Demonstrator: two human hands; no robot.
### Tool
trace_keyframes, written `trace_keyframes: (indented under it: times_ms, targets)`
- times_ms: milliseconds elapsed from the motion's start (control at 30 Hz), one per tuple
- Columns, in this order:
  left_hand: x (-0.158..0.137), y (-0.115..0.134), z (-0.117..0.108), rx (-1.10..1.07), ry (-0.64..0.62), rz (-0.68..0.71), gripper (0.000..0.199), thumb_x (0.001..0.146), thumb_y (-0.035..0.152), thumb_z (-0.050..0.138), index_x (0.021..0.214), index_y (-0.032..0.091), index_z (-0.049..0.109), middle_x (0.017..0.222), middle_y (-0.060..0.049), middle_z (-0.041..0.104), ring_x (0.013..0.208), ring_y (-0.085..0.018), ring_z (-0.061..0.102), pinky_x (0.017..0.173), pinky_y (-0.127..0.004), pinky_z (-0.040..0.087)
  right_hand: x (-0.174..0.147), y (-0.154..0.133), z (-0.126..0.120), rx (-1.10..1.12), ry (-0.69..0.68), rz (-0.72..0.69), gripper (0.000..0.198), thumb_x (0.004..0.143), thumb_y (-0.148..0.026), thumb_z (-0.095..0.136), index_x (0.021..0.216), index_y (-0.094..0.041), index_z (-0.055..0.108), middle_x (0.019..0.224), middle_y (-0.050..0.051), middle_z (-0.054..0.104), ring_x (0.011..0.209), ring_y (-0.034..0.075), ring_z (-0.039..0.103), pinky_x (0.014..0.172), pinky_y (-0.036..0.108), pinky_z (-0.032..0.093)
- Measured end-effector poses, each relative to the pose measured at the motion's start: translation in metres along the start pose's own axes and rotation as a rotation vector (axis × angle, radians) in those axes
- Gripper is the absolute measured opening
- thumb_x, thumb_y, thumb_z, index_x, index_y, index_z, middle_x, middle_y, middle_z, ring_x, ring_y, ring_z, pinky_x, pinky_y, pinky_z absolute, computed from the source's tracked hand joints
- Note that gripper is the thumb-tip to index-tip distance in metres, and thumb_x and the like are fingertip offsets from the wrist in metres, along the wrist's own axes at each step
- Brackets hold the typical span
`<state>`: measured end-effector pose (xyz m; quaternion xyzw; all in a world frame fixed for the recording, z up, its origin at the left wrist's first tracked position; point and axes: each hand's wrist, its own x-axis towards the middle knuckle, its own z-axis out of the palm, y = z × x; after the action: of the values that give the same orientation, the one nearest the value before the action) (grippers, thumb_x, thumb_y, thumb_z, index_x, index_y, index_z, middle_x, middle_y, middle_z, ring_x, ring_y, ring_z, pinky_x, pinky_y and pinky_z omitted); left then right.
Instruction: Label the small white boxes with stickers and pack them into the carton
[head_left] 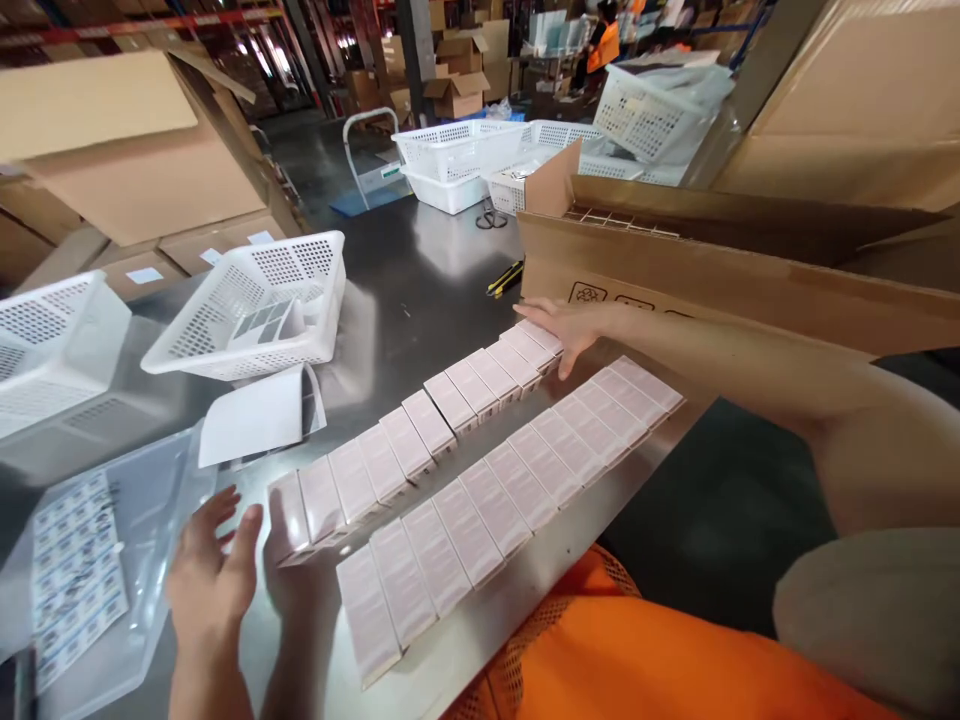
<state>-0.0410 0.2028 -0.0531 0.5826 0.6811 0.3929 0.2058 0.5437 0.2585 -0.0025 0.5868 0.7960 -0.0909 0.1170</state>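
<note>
Two rows of small pale pink boxes lie on a shiny metal table (405,270). The far row (379,460) runs slantwise from lower left to upper right, and the near row (480,515) lies alongside it, closer to my body. My right hand (562,325) rests at the far row's right end, thumb and fingers spread around the last boxes. Off the left end of that row is my left hand (214,565), its fingers apart and nothing in it. A gap shows between this hand and the nearest box.
An open carton (720,270) stands behind my right arm. A utility knife (505,280) and dark scissors (491,217) lie farther back. White baskets (247,350) stand left, near a paper sheet (255,420) and a plastic tray (142,650) bearing a label sheet (79,570).
</note>
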Motion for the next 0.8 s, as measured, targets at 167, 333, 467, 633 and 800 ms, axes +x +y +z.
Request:
trace_keyframes:
  times_ms: [167,333,467,633,800]
  targets:
    - [0.008,0.086,0.052,0.381,-0.428,0.584,0.113,0.057,0.072,0.076,0.147,0.012,0.042,0.152,-0.025,0.044,0.143,-0.045,0.036,0.117,-0.059,0.028,0.014,-0.001,-0.002,-0.029,-0.002,-0.164,0.154,0.046,-0.068,0.087,0.165,-0.016,0.004,0.161,0.014,-0.011,0.152,0.04,0.002,0.125,0.055,0.019]
    - [0.004,0.136,0.14,0.501,-0.736,0.652,0.131,0.056,0.055,0.085,0.156,0.004,0.018,0.161,-0.029,0.023,0.15,-0.044,0.021,0.121,-0.056,0.022,0.021,-0.013,0.021,0.05,0.096,-0.31,0.137,0.05,-0.069,0.083,0.159,-0.008,0.025,0.15,0.019,0.032,0.14,0.032,0.032,0.125,0.046,0.025]
    - [-0.004,0.141,0.158,0.521,-0.707,0.612,0.112,0.063,0.048,0.08,0.152,0.005,0.028,0.15,-0.027,0.043,0.14,-0.041,0.04,0.114,-0.057,0.032,0.015,-0.02,0.032,0.118,0.184,-0.337,0.128,0.054,-0.071,0.079,0.157,-0.013,0.03,0.148,0.016,0.034,0.133,0.032,0.034,0.118,0.046,0.035]
    - [-0.01,0.14,0.154,0.555,-0.66,0.563,0.104,0.056,0.049,0.081,0.144,0.01,0.04,0.139,-0.021,0.053,0.13,-0.038,0.048,0.109,-0.055,0.036,0.008,-0.033,0.03,0.134,0.134,-0.249,0.127,0.055,-0.075,0.077,0.159,-0.021,0.028,0.148,0.012,0.034,0.126,0.034,0.037,0.109,0.05,0.041]
    - [-0.006,0.141,0.158,0.613,-0.679,0.577,0.115,0.053,0.059,0.082,0.145,0.01,0.036,0.155,-0.027,0.034,0.141,-0.044,0.035,0.116,-0.063,0.022,0.001,-0.042,0.028,0.127,0.128,-0.198,0.12,0.057,-0.071,0.077,0.156,-0.022,0.033,0.146,0.012,0.039,0.124,0.035,0.038,0.107,0.053,0.041]
